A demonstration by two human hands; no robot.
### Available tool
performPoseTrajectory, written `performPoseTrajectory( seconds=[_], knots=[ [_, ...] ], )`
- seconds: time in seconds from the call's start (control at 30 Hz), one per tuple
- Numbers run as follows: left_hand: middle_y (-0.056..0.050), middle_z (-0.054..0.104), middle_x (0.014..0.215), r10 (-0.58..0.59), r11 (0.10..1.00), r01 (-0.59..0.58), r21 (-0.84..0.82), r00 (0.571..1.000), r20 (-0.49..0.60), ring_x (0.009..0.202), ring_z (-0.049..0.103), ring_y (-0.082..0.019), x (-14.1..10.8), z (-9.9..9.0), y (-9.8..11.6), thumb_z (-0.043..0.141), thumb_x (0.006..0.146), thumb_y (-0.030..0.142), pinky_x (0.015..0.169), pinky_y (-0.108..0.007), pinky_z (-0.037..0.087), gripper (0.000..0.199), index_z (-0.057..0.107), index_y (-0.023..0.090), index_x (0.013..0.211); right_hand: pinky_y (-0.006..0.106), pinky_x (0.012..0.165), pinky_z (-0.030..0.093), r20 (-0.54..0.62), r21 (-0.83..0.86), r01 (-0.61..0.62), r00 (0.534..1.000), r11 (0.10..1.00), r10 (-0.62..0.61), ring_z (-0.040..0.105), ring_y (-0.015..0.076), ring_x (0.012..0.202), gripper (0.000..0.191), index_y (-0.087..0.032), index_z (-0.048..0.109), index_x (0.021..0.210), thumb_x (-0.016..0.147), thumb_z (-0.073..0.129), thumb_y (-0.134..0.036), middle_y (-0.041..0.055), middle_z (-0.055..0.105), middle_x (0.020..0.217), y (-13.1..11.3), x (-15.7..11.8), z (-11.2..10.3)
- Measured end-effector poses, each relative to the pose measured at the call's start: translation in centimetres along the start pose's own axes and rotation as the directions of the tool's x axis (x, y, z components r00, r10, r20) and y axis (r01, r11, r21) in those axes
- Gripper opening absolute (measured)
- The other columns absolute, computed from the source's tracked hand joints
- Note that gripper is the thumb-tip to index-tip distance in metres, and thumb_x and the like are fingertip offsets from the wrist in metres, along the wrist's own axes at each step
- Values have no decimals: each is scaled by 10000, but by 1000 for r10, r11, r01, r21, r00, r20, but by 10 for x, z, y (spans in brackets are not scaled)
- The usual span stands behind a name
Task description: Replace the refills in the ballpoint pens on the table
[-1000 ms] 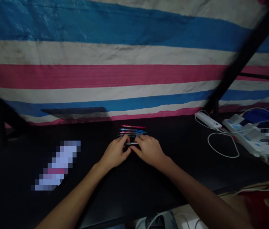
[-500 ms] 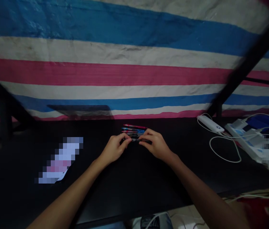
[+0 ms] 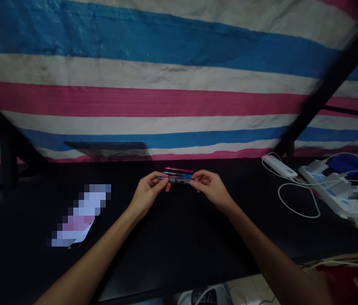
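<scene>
A dark pen with a clear barrel [image 3: 179,181] is stretched sideways between my two hands. My left hand [image 3: 147,191] pinches its left end between thumb and fingers. At the other end, my right hand [image 3: 211,188] is closed on the pen with thumb and fingertips. Just beyond it on the black table lie a red pen [image 3: 179,170] and a blue pen [image 3: 176,174], roughly parallel to it. Anything else lying behind the held pen is partly hidden by it and my fingers.
On the black table [image 3: 179,241], a blurred-out light rectangular item [image 3: 85,214] lies left. To the right are a white power bank [image 3: 279,165], a looped white cable [image 3: 298,215] and a white plastic tray [image 3: 328,190]. Striped sheeting [image 3: 179,101] hangs behind, with slanted dark posts either side.
Both hands have moved slightly up and away from me with the pen, and the gap between them is wider. More of the held pen shows, now overlapping the pens behind.
</scene>
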State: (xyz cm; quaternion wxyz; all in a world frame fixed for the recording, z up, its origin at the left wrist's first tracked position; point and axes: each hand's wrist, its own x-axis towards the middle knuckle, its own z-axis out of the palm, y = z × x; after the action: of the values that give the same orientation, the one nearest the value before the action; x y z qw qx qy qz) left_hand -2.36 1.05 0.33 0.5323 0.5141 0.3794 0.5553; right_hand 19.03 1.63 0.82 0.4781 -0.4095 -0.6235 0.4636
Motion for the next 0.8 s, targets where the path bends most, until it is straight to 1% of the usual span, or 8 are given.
performPoseTrajectory(
  seconds=[0.1,0.23,0.3,0.47,0.57,0.63,0.73,0.8],
  knots=[
    [-17,661,687,-22,996,22,-81,1000,0,638,610,-111,0,0,0,705,719,227,673,-273,487,198,608,129,860,212,528,434,-10,83,-32,999,996,33,536,99,628,327,-167,603,939,704,701,-371,13,558,783,-2,0,-2],
    [-20,677,699,-28,994,28,-104,1000,8,653,624,-104,0,1,0,721,710,210,685,-248,487,201,615,129,861,207,449,374,35,110,-170,985,979,167,483,84,495,368,-127,598,738,812,551,-484,2,515,592,2,1,-2],
    [-19,679,698,-29,993,30,-110,1000,10,647,626,-100,0,1,0,730,703,210,680,-237,486,203,618,132,854,210,446,371,41,170,-156,988,973,152,463,77,469,336,-141,573,701,801,575,-462,-20,484,559,2,1,-2],
    [-19,682,685,-38,991,37,-131,999,-5,643,629,-102,-1,1,3,744,686,216,675,-229,483,211,624,132,838,214,456,392,54,214,-149,989,965,141,506,87,508,255,-191,605,896,730,676,-373,-18,548,668,-4,-1,0],
    [-22,683,690,-31,993,30,-114,1000,-3,646,631,-107,-1,1,3,743,687,216,674,-233,481,210,628,133,843,215,428,370,59,157,-205,979,966,198,491,86,473,289,-150,617,766,784,603,-438,0,539,605,-4,-2,1],
    [-22,683,689,-25,995,24,-100,1000,-4,646,631,-108,-1,1,2,742,689,214,677,-235,479,208,630,133,844,215,424,372,26,154,-176,984,972,174,474,81,459,281,-145,614,727,770,624,-422,-11,514,566,-2,-2,1],
    [-24,683,688,-19,996,17,-91,1000,-13,641,629,-108,-1,1,1,743,689,214,676,-238,476,205,629,132,838,212,455,411,-9,214,-95,995,972,99,519,91,538,255,-182,620,861,674,731,-314,-10,562,690,-1,-2,0],
    [-27,685,691,-17,996,16,-89,1000,-11,645,629,-111,-1,1,1,744,688,214,677,-241,476,206,630,132,837,211,454,418,10,238,-107,994,965,108,545,104,581,287,-198,611,912,678,726,-319,5,585,762,-2,-1,-2]
  ],
)
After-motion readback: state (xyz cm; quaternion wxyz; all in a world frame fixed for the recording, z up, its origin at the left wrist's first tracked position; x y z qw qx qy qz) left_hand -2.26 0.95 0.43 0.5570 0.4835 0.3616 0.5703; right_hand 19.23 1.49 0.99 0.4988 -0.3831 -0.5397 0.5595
